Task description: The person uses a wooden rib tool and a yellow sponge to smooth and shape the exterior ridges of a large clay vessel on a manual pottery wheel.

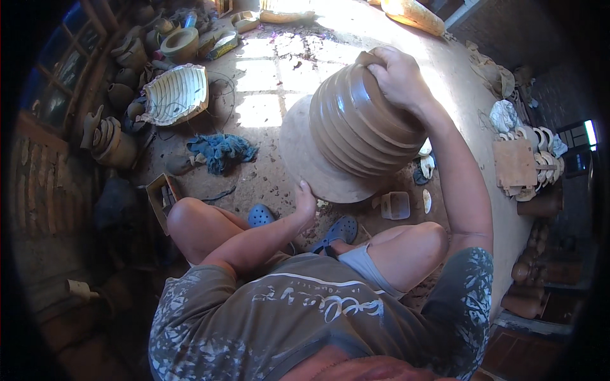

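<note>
A large, glossy brown clay vessel [356, 120] with ridged rings sits tilted in view on a wide round board [298, 146]. My right hand [400, 73] is at its upper end, fingers closed over the edge. Lower and left, my left hand [305, 203] grips the near edge of the round board, its fingers partly seen. My bent legs and sandalled feet are below the board. A small clear plastic tub [395, 206] and a white oval piece [427, 201] lie to the right of it.
A blue cloth [219, 152], a white ribbed mold [175, 95], a cardboard box [164, 190] and several stacked pots [124, 140] lie to the left. At right are pale curved pieces with a board [515, 164] and several brown pots [527, 273]. A long tan object [413, 16] lies at the back.
</note>
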The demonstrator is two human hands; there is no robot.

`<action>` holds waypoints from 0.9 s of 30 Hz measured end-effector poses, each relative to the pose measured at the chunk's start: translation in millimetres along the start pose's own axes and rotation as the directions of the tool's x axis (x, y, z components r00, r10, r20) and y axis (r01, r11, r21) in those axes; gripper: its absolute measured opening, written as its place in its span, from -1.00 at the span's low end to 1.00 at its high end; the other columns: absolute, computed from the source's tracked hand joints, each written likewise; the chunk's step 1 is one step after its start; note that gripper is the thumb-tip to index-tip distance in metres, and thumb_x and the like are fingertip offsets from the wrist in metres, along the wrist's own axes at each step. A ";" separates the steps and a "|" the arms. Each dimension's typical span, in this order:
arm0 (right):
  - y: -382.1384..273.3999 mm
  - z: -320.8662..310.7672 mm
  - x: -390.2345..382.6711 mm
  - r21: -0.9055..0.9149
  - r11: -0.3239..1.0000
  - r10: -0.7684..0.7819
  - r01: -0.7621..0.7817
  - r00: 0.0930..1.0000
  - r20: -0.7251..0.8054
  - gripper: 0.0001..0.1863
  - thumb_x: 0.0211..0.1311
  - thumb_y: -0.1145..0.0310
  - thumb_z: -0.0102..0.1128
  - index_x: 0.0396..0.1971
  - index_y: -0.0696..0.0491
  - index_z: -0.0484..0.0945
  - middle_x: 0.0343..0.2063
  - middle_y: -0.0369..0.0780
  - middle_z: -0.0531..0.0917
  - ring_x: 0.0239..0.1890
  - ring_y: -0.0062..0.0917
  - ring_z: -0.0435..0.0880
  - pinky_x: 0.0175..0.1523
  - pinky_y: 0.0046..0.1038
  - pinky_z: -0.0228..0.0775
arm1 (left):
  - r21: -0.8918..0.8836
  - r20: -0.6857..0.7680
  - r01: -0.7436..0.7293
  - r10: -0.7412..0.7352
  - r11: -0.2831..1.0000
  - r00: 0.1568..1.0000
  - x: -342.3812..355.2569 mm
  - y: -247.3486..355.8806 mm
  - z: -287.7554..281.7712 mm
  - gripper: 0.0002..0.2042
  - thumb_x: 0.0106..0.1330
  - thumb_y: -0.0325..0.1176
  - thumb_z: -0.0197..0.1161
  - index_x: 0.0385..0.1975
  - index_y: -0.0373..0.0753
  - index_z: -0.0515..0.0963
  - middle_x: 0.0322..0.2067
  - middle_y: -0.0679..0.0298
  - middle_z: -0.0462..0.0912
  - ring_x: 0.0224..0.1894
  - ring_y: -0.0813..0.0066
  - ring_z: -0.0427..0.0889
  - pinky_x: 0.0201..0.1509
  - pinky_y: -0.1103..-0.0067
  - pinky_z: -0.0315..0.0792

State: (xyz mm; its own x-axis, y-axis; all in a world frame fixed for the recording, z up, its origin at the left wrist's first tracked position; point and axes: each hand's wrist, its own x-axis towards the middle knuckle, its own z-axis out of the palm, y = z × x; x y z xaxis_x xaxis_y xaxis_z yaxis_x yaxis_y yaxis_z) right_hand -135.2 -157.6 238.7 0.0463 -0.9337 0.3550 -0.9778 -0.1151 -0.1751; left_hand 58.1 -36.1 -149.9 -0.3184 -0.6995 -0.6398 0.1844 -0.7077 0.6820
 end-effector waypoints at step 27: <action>6.9 -20.1 -18.7 0.289 0.909 -0.357 0.302 0.920 0.161 -0.84 0.27 0.53 0.28 -0.16 0.15 0.64 -0.19 -0.15 0.65 -0.07 -0.28 0.66 0.10 -0.35 0.50 | 0.064 0.023 0.015 -0.016 0.998 1.000 89.0 123.3 -47.1 -0.21 0.58 0.29 -0.45 0.58 -0.22 -0.10 0.56 0.05 0.05 0.52 0.06 0.20 0.57 0.20 0.07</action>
State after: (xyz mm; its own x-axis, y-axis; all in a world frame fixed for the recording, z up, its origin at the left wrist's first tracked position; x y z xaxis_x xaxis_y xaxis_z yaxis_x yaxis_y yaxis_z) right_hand -147.0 -134.1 249.4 0.4246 -0.8725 0.2418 -0.8154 -0.4846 -0.3168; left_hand 96.3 -190.3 -139.5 -0.3428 -0.6854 -0.6424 0.1201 -0.7103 0.6936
